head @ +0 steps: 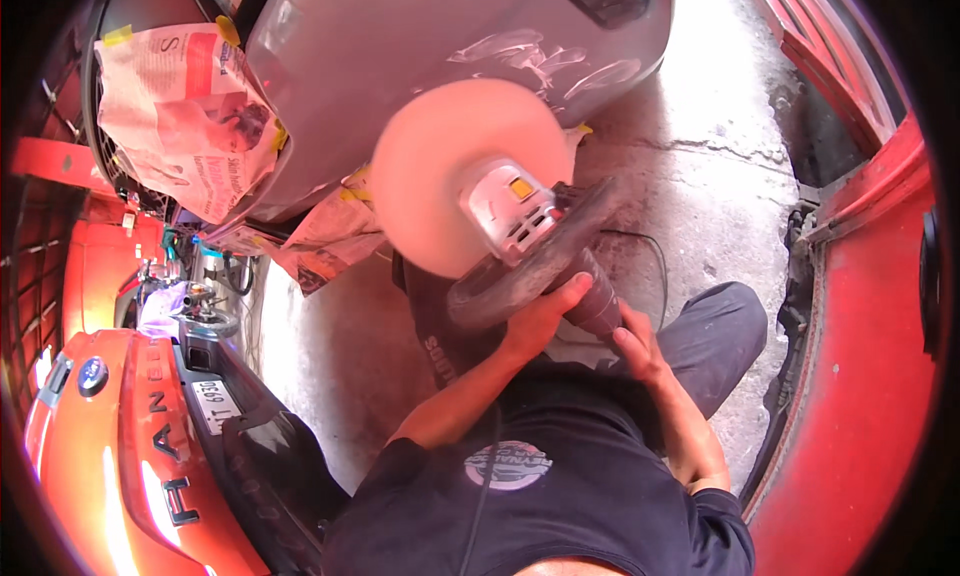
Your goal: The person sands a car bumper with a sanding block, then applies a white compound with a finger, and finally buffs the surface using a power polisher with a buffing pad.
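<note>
My left hand (551,310) is wrapped around the dark body of a rotary polisher (517,205), its thumb lying on top just behind the loop handle (532,265). Farther back, my right hand (637,343) grips the rear end of the same tool. A big round pale polishing pad (420,156) is fitted to the front and looks blurred. Beyond it lies a grey car body panel (360,51) with whitish smears (532,55) on its surface. The pad overlaps the panel's near edge in view; whether they touch, I cannot tell.
Newspaper sheets (187,118) are held by yellow tape (227,30) at the panel's left. A red Ford pickup tailgate (142,441) with a black bumper (277,433) stands left. Red metal (855,366) borders the right. A black cord (656,250) runs over the concrete floor (720,201).
</note>
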{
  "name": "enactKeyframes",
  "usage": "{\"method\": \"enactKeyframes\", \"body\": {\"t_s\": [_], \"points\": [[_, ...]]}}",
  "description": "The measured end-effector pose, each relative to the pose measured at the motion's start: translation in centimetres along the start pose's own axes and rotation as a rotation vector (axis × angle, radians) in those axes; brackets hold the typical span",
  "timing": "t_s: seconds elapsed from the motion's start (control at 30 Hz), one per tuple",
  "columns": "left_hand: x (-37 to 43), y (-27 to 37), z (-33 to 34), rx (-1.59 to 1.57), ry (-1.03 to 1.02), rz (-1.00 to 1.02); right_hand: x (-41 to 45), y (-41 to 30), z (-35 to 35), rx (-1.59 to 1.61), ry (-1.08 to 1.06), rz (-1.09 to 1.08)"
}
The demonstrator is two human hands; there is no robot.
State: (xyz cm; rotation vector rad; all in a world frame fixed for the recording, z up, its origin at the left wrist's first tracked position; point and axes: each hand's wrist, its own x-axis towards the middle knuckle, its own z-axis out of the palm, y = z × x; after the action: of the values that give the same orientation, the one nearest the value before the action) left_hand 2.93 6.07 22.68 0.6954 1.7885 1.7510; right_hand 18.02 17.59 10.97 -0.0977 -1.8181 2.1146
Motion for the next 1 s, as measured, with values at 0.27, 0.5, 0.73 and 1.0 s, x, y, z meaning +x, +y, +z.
{"method": "enactKeyframes", "body": {"t_s": [0.27, 0.5, 0.73, 1.0], "points": [[1.7, 1.4, 2.4, 0.083, -0.036, -0.129, -0.9, 1.2, 0.3, 0.015, 0.217, 0.03], [0.2, 1.2, 0.8, 0.094, 0.048, 0.047, -0.1, 1.0, 0.4, -0.049, 0.064, 0.01], [0.0, 0.9, -0.1, 0.09, 0.025, 0.049, 0.5, 0.8, 0.4, -0.046, 0.052, -0.002], [2.8, 1.9, 1.8, 0.121, -0.164, -0.261, 1.0, 0.0, 2.3, -0.131, 0.362, 0.186]]}}
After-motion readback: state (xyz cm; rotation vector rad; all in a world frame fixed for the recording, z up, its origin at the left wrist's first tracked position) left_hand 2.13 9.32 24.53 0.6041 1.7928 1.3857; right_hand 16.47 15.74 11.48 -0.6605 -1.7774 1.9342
